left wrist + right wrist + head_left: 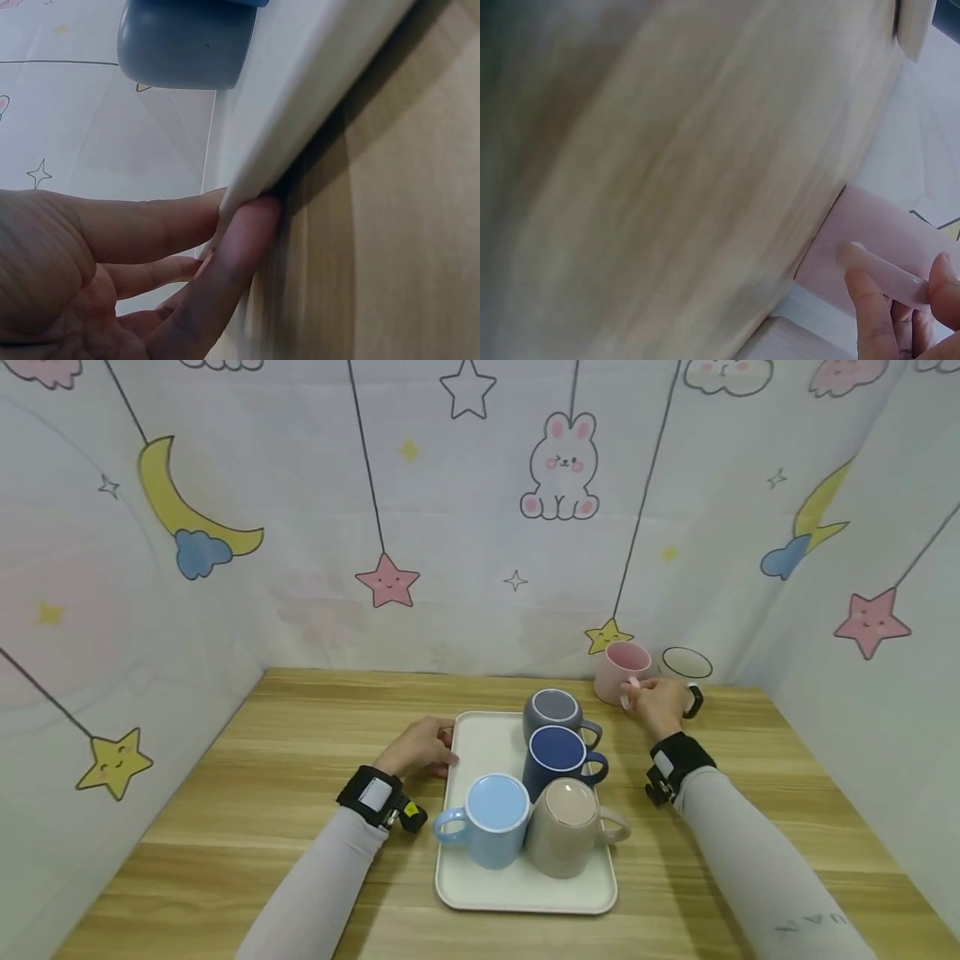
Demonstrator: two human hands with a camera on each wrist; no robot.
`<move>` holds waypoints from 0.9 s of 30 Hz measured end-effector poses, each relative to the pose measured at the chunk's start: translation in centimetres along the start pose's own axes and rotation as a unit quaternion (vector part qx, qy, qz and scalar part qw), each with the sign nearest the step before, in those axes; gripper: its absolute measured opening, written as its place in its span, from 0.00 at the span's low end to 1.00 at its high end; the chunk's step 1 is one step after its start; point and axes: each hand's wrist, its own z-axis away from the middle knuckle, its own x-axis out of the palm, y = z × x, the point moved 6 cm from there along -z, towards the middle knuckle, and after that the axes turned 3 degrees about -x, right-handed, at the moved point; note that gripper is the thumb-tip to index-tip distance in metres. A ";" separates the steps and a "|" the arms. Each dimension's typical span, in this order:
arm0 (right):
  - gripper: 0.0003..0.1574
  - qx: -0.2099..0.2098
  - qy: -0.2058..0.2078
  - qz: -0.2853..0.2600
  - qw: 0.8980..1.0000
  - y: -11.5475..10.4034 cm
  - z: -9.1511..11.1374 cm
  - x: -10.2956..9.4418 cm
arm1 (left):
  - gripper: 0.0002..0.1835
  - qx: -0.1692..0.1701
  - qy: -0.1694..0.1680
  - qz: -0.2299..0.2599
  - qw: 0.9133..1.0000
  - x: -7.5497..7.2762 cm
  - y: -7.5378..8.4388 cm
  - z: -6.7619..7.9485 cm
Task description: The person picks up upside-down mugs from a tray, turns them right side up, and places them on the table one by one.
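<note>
My left hand (pixel 418 747) grips the left edge of a cream tray (pixel 476 731), with one finger under the rim in the left wrist view. At the back right, my right hand (pixel 660 703) pinches the handle of an upright pink mug (pixel 613 681); the right wrist view shows finger and thumb on that handle (pixel 892 281). Four kinds of mug stand bottom up on the tray: a grey mug (pixel 542 718), a dark blue mug (pixel 551 768), a light blue mug (pixel 497 831) and a beige mug (pixel 558 839).
An upright white mug (pixel 678 667) with a dark rim and black handle stands right of the pink one, partly hidden by my right hand. A patterned cloth (pixel 480 635) walls in the wooden table (pixel 300 777) at the back and both sides.
</note>
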 end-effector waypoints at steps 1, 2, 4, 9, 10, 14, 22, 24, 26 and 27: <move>0.19 0.000 -0.001 0.009 1.000 -0.1 0.0 0.0 | 0.26 0.002 -0.002 0.003 1.000 0.1 0.0 0.0; 0.19 0.002 -0.003 0.012 1.000 -0.1 0.1 -0.1 | 0.26 0.004 -0.004 0.004 1.000 0.1 0.0 0.0; 0.19 0.003 -0.008 0.023 1.000 -0.3 0.0 -0.1 | 0.26 0.009 -0.006 0.004 1.000 0.2 0.1 0.0; 0.19 -0.012 -0.008 0.042 0.999 -0.8 -0.1 -0.1 | 0.22 0.014 -0.006 0.003 1.000 0.0 0.3 0.0; 0.19 -0.017 -0.006 0.041 0.999 -0.8 -0.1 0.0 | 0.21 0.013 -0.006 0.001 1.000 0.0 0.3 0.1; 0.19 -0.033 -0.004 0.026 0.999 -0.8 0.2 0.1 | 0.21 0.005 -0.008 -0.003 1.000 0.0 0.3 0.1; 0.18 -0.108 0.053 0.041 0.992 -2.1 1.1 -1.0 | 0.21 0.001 -0.006 -0.015 1.000 0.1 0.3 0.1; 0.16 -0.152 0.063 0.049 0.985 -3.2 1.5 -1.2 | 0.21 0.001 -0.006 -0.016 1.000 0.0 0.4 0.2; 0.14 -0.179 0.051 0.039 0.982 -4.1 2.0 -1.0 | 0.21 0.002 -0.006 -0.016 1.000 0.0 0.4 0.2; 0.14 -0.189 0.041 0.037 0.980 -4.4 2.2 -0.9 | 0.21 0.002 -0.006 -0.016 1.000 0.0 0.4 0.2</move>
